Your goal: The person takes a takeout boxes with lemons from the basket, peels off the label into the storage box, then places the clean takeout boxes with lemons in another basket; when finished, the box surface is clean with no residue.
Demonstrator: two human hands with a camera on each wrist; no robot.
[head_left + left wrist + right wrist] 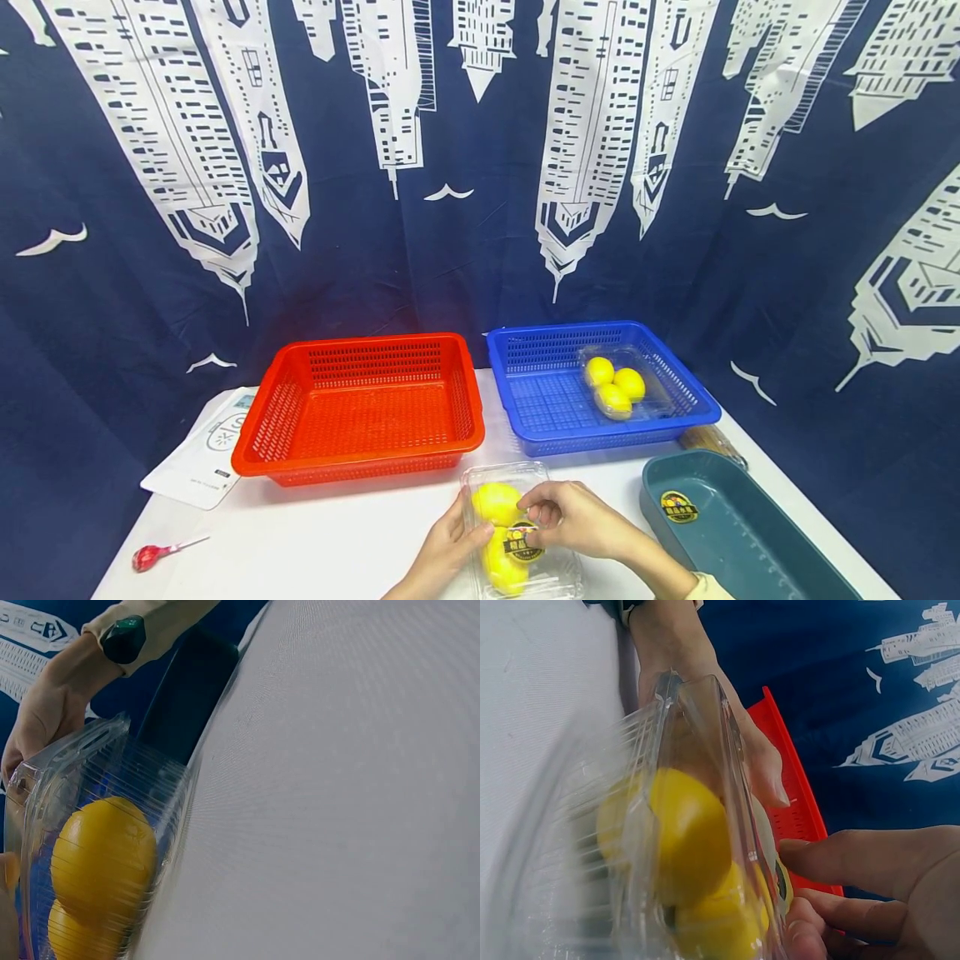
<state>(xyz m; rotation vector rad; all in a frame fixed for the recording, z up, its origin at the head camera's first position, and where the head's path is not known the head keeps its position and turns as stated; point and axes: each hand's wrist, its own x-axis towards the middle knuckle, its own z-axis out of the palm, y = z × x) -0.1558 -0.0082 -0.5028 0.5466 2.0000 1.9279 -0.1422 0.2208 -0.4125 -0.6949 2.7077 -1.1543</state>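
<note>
A clear plastic box (558,575) with yellow fruit (504,560) inside stands at the table's front. My left hand (441,552) grips its left side, thumb over the top edge; in the right wrist view that hand (697,697) is behind the box. A round black-and-gold sticker (522,542) lies on the lid. My right hand (581,518) pinches at the sticker with curled fingers. The right wrist view has this hand (877,889) at the sticker's edge (782,885). In the left wrist view, the box (112,750) shows ribbed sides around the fruit (105,859).
A red basket (360,462) stands behind left, a blue basket (600,436) behind right, holding another clear box with three yellow fruits (615,396). On the right is a teal bin (742,533) with a similar sticker (678,507). A red lollipop (150,557) and white packaging (198,454) lie left.
</note>
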